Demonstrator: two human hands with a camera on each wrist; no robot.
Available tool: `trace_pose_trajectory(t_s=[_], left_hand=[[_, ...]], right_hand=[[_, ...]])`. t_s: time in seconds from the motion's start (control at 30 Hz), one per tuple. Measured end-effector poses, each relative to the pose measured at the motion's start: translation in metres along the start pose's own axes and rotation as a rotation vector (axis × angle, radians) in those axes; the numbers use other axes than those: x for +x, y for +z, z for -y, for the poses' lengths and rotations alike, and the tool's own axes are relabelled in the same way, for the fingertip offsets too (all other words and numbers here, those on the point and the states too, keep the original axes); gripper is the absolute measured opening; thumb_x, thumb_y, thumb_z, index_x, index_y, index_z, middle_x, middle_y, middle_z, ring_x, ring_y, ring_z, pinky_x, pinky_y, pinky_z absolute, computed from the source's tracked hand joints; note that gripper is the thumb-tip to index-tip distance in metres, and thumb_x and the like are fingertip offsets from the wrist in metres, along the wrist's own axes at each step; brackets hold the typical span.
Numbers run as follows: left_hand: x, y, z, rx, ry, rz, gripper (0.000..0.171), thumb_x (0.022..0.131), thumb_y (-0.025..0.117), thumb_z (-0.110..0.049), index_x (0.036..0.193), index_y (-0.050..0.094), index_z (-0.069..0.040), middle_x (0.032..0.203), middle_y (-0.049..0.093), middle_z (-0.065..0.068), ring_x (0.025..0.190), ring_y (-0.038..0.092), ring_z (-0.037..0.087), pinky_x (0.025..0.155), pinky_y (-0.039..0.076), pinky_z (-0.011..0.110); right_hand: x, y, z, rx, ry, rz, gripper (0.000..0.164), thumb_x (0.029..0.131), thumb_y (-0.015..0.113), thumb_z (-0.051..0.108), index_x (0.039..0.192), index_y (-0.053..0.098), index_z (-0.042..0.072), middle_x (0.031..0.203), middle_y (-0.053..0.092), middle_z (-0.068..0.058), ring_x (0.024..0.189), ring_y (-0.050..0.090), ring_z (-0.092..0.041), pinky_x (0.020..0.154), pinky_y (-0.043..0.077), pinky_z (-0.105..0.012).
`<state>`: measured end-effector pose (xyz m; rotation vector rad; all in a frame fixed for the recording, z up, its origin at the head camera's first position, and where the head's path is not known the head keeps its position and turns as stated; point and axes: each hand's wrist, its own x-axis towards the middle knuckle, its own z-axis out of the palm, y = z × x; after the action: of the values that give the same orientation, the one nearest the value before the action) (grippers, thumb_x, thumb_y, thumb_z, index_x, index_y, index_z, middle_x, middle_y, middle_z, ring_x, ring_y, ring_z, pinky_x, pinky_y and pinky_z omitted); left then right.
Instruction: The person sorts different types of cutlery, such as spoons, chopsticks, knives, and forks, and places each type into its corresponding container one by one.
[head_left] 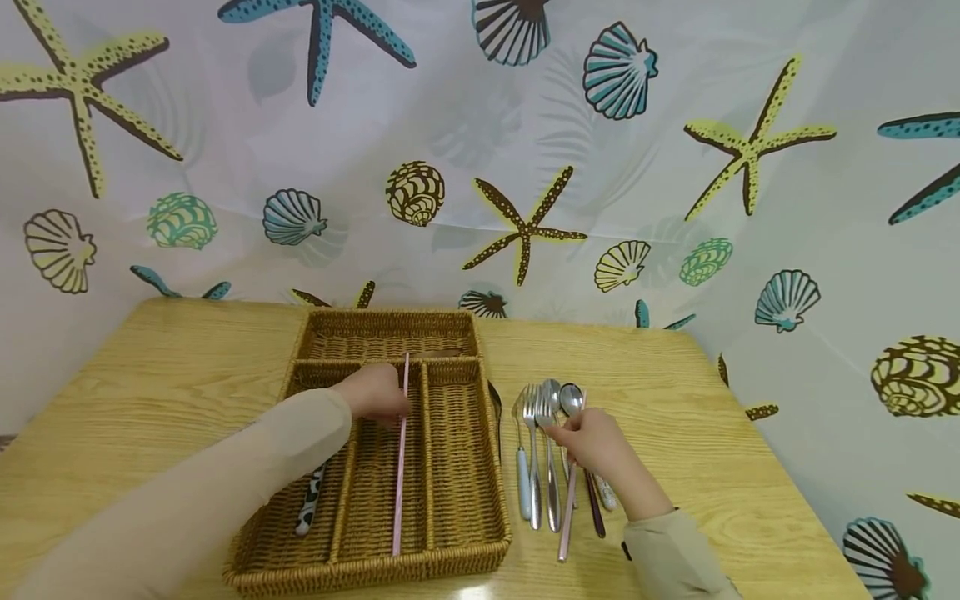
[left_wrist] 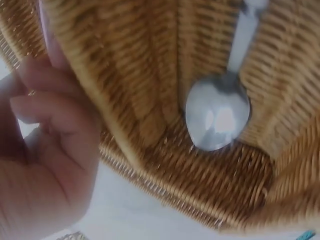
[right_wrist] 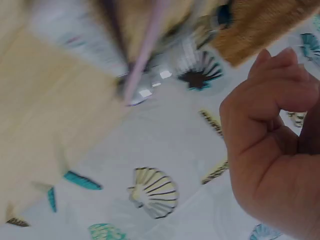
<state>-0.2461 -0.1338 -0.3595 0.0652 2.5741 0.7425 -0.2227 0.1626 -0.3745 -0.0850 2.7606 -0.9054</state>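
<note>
My left hand (head_left: 375, 392) grips a pink chopstick (head_left: 400, 492) over the middle compartment of a wicker tray (head_left: 465, 560). In the left wrist view that hand (left_wrist: 55, 135) has its fingers curled beside a divider. A spoon (left_wrist: 217, 112) with a black-and-white patterned handle (head_left: 309, 504) lies in the left compartment. My right hand (head_left: 596, 446) hovers over the cutlery, near a second pink chopstick (head_left: 567, 525) and a fork (head_left: 553, 500). The right wrist view shows this hand (right_wrist: 275, 135) with fingers loosely bent and nothing visible between them; fingertip contact is unclear.
Beside the tray lie a blue-handled fork (head_left: 523, 483), another silver fork (head_left: 533, 479), spoons (head_left: 572, 398) and a dark-handled piece (head_left: 595, 508). A dark utensil (head_left: 495, 408) lies along the tray's right wall. A shell-patterned cloth (head_left: 450, 167) hangs behind the wooden table (head_left: 675, 400).
</note>
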Motion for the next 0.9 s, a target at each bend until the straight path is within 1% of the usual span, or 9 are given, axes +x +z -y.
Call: trace_pose_trajectory(t_s=[0.07, 0.13, 0.23, 0.3, 0.47, 0.53, 0.6, 0.77, 0.9], left_hand=[[-0.004, -0.004, 0.000, 0.060, -0.002, -0.019, 0.040, 0.092, 0.055, -0.020, 0.053, 0.059, -0.011, 0.050, 0.057, 0.003, 0.042, 0.044, 0.011, 0.055, 0.042, 0.027], [-0.006, -0.008, -0.001, 0.087, -0.013, -0.041, 0.043, 0.094, 0.053, -0.027, 0.056, 0.064, -0.008, 0.054, 0.062, 0.008, 0.042, 0.046, 0.013, 0.057, 0.043, 0.029], [-0.009, -0.014, -0.001, 0.077, 0.007, -0.080, 0.045, 0.095, 0.051, -0.030, 0.063, 0.069, -0.004, 0.060, 0.067, 0.011, 0.044, 0.047, 0.013, 0.059, 0.044, 0.029], [-0.010, -0.016, -0.001, 0.058, 0.030, -0.102, 0.046, 0.095, 0.051, -0.029, 0.060, 0.068, -0.005, 0.056, 0.065, 0.009, 0.042, 0.045, 0.012, 0.060, 0.044, 0.029], [-0.011, -0.018, -0.002, 0.038, 0.066, -0.124, 0.052, 0.096, 0.049, -0.026, 0.046, 0.057, -0.013, 0.044, 0.054, -0.001, 0.039, 0.040, 0.011, 0.065, 0.045, 0.030], [-0.011, -0.018, -0.004, 0.036, 0.065, -0.126, 0.052, 0.096, 0.049, -0.027, 0.046, 0.054, -0.015, 0.045, 0.055, -0.001, 0.039, 0.041, 0.011, 0.067, 0.046, 0.032], [-0.012, -0.017, -0.006, 0.029, 0.066, -0.133, 0.052, 0.096, 0.049, -0.027, 0.046, 0.053, -0.015, 0.047, 0.058, -0.001, 0.041, 0.047, 0.011, 0.068, 0.048, 0.032], [-0.013, -0.017, -0.009, 0.002, 0.065, -0.134, 0.051, 0.096, 0.050, -0.026, 0.046, 0.051, -0.016, 0.050, 0.061, 0.001, 0.043, 0.052, 0.011, 0.064, 0.048, 0.029], [-0.014, -0.019, -0.009, -0.012, 0.060, -0.128, 0.048, 0.096, 0.050, -0.026, 0.050, 0.058, -0.013, 0.054, 0.063, 0.001, 0.045, 0.052, 0.011, 0.065, 0.048, 0.029]], right_hand=[[0.002, -0.002, -0.010, -0.049, 0.023, -0.009, 0.033, 0.090, 0.060, 0.019, 0.060, 0.056, 0.004, 0.046, 0.044, 0.001, 0.043, 0.039, -0.009, 0.047, 0.034, -0.022], [0.003, -0.002, -0.019, -0.102, 0.044, -0.005, 0.033, 0.088, 0.061, 0.018, 0.058, 0.056, 0.005, 0.046, 0.045, 0.001, 0.043, 0.039, -0.009, 0.047, 0.035, -0.022], [0.003, -0.001, -0.029, -0.165, 0.059, 0.006, 0.033, 0.087, 0.062, 0.018, 0.057, 0.059, 0.005, 0.046, 0.048, 0.000, 0.044, 0.040, -0.009, 0.047, 0.035, -0.023], [0.003, 0.002, -0.034, -0.192, 0.066, 0.010, 0.033, 0.085, 0.063, 0.019, 0.056, 0.059, 0.005, 0.045, 0.047, 0.001, 0.043, 0.040, -0.009, 0.046, 0.034, -0.023], [0.005, 0.009, -0.039, -0.177, 0.067, 0.026, 0.033, 0.083, 0.063, 0.016, 0.052, 0.055, 0.008, 0.041, 0.040, 0.004, 0.041, 0.040, -0.008, 0.044, 0.033, -0.021], [0.005, 0.011, -0.039, -0.164, 0.069, 0.029, 0.033, 0.083, 0.063, 0.014, 0.052, 0.055, 0.008, 0.040, 0.040, 0.005, 0.040, 0.040, -0.008, 0.044, 0.033, -0.021], [0.005, 0.011, -0.039, -0.163, 0.068, 0.028, 0.032, 0.083, 0.062, 0.013, 0.052, 0.055, 0.007, 0.040, 0.039, 0.004, 0.040, 0.041, -0.009, 0.044, 0.033, -0.021], [0.004, 0.009, -0.037, -0.160, 0.063, 0.033, 0.031, 0.083, 0.060, 0.011, 0.053, 0.057, 0.004, 0.040, 0.041, 0.004, 0.041, 0.043, -0.010, 0.045, 0.036, -0.022], [0.004, 0.006, -0.033, -0.146, 0.063, 0.046, 0.027, 0.084, 0.058, 0.011, 0.058, 0.060, 0.003, 0.042, 0.044, 0.003, 0.041, 0.042, -0.009, 0.045, 0.035, -0.022]])
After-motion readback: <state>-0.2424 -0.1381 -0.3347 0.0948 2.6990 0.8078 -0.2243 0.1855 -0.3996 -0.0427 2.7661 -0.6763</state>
